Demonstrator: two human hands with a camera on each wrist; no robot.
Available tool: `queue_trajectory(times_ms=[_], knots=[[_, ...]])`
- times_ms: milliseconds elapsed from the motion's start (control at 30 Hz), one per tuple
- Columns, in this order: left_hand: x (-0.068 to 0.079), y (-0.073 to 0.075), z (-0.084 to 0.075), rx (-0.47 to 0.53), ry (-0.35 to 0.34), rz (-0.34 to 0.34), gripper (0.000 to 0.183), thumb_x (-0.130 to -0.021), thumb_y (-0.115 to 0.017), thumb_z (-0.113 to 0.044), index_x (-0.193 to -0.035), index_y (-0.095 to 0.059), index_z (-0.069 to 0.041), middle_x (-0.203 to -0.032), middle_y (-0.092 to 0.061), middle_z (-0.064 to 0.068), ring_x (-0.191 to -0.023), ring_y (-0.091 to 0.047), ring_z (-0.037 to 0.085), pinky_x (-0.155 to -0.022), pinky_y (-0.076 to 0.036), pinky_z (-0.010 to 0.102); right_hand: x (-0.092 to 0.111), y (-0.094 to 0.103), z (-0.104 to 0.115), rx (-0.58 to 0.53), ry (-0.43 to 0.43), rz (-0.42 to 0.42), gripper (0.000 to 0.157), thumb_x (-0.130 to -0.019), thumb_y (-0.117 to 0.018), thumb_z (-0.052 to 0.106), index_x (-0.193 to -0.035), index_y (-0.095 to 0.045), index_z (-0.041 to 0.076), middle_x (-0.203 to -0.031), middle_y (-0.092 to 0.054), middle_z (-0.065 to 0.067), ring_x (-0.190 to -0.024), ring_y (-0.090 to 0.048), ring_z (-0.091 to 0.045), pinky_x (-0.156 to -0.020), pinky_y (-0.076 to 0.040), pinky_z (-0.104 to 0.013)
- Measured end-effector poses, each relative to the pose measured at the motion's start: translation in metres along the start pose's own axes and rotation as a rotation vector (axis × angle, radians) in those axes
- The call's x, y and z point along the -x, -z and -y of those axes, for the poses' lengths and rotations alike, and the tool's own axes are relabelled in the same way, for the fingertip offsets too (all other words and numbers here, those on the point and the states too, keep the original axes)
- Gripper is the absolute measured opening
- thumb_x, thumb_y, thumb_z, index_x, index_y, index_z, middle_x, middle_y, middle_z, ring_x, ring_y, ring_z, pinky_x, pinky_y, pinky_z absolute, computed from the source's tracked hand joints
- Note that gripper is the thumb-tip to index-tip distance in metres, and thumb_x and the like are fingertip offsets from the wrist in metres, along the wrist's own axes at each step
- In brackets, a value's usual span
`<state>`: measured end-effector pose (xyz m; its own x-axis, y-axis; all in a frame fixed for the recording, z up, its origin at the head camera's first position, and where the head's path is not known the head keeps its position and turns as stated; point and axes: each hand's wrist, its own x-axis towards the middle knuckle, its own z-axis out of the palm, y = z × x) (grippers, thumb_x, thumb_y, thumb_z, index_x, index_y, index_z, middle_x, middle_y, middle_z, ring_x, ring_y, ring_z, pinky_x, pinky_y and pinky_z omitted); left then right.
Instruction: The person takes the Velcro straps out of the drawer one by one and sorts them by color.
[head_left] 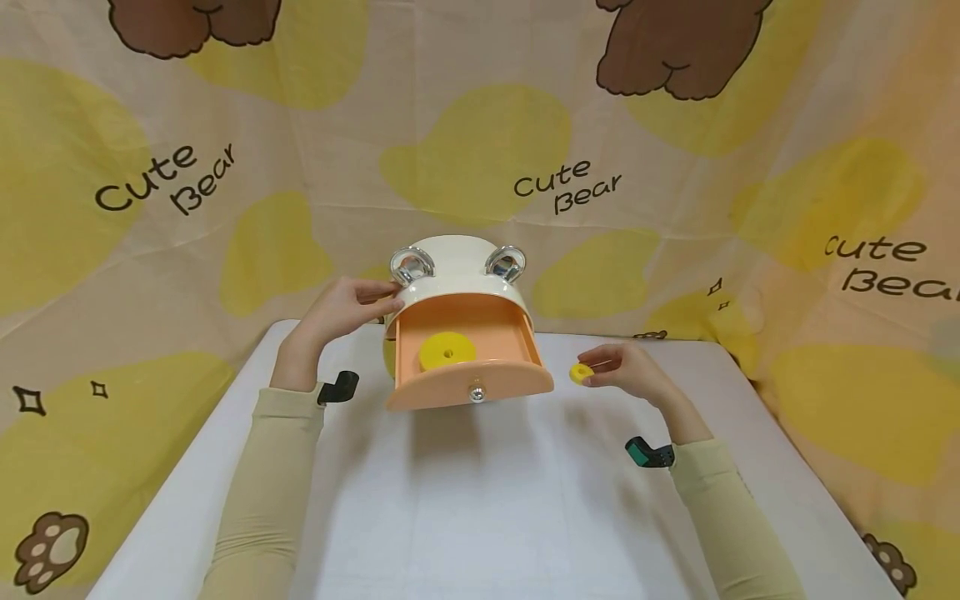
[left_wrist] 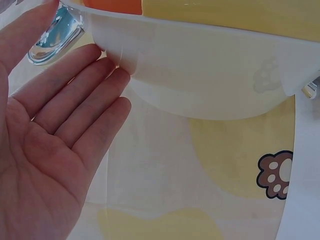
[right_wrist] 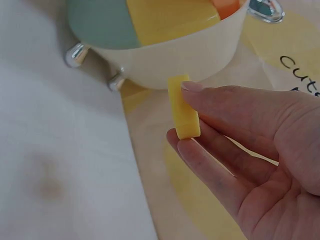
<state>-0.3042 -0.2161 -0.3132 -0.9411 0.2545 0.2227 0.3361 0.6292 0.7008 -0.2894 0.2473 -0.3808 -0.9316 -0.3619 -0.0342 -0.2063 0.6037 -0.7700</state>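
Note:
A cream storage box point(head_left: 459, 258) with silver ear-shaped trims stands toward the back of the table. Its orange drawer point(head_left: 495, 379), with a round silver knob point(head_left: 477, 395), is pulled out. Inside the drawer lies a large yellow disc point(head_left: 435, 352) with a small centre hole. My left hand point(head_left: 337, 312) touches the box's left side, fingers nearly straight, as the left wrist view point(left_wrist: 55, 115) also shows. To the right of the drawer, my right hand point(head_left: 630, 371) pinches a small yellow ring point(right_wrist: 183, 110) between thumb and fingers, above the table and apart from the box.
A white cloth covers the table point(head_left: 480, 517). Behind and beside it hangs a printed bear-pattern cloth point(head_left: 465, 150). In the right wrist view, the box's lower drawer fronts are green point(right_wrist: 102, 25) and yellow point(right_wrist: 170, 20), and silver feet point(right_wrist: 76, 55) stick out below.

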Motion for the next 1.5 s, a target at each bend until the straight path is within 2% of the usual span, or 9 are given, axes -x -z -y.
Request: queue_trajectory(times_ms=[200,533,800,1067,1300,1500], knots=[[0.000,0.001,-0.001,0.000,-0.009,-0.007,0.056,-0.080,-0.070,-0.052,-0.124,-0.065,-0.017,-0.122,-0.066,0.005,-0.114,-0.062,0.022,-0.094,-0.050,0.043,-0.004,-0.006,-0.016,0.017,-0.053,-0.005,0.043,-0.081,-0.076,0.021,-0.120,-0.065,0.007,-0.118,-0.065,-0.014,-0.101,-0.064,-0.025,-0.089,-0.054,-0.039],[0.000,0.001,0.000,-0.010,-0.024,-0.008,0.054,-0.082,-0.070,-0.049,-0.124,-0.065,-0.016,-0.122,-0.066,0.006,-0.114,-0.062,0.024,-0.095,-0.050,0.043,-0.012,-0.017,-0.042,0.009,-0.075,-0.049,0.048,-0.080,-0.076,0.021,-0.122,-0.063,0.002,-0.119,-0.065,-0.015,-0.107,-0.063,-0.029,-0.090,-0.053,-0.040],[0.000,-0.001,0.001,-0.003,-0.016,-0.001,0.054,-0.082,-0.070,-0.048,-0.124,-0.065,-0.016,-0.123,-0.065,0.007,-0.115,-0.061,0.025,-0.094,-0.050,0.044,-0.016,-0.026,-0.058,0.000,-0.089,-0.124,0.047,-0.082,-0.075,0.017,-0.122,-0.061,-0.002,-0.119,-0.065,-0.018,-0.108,-0.063,-0.031,-0.094,-0.051,-0.043],[0.001,-0.003,0.004,0.001,-0.010,-0.006,0.056,-0.081,-0.070,-0.050,-0.124,-0.065,-0.016,-0.122,-0.066,0.006,-0.113,-0.062,0.023,-0.093,-0.051,0.043,-0.019,-0.031,-0.075,-0.034,-0.134,-0.166,0.046,-0.083,-0.074,0.017,-0.124,-0.061,0.002,-0.122,-0.064,-0.016,-0.111,-0.061,-0.031,-0.094,-0.051,-0.041],[0.002,-0.002,0.003,-0.005,-0.009,0.010,0.058,-0.082,-0.068,-0.050,-0.127,-0.062,-0.015,-0.126,-0.063,0.008,-0.116,-0.060,0.026,-0.095,-0.050,0.044,-0.024,-0.038,-0.084,-0.038,-0.215,-0.209,0.043,-0.083,-0.074,0.019,-0.123,-0.062,0.007,-0.123,-0.063,-0.015,-0.112,-0.060,-0.029,-0.096,-0.050,-0.040],[0.001,-0.002,0.003,-0.005,-0.010,-0.001,0.057,-0.081,-0.069,-0.051,-0.126,-0.063,-0.016,-0.125,-0.064,0.006,-0.116,-0.060,0.025,-0.095,-0.050,0.043,-0.028,-0.042,-0.088,-0.060,-0.214,-0.225,0.044,-0.082,-0.075,0.016,-0.123,-0.062,0.005,-0.125,-0.062,-0.016,-0.115,-0.059,-0.031,-0.100,-0.047,-0.042]])
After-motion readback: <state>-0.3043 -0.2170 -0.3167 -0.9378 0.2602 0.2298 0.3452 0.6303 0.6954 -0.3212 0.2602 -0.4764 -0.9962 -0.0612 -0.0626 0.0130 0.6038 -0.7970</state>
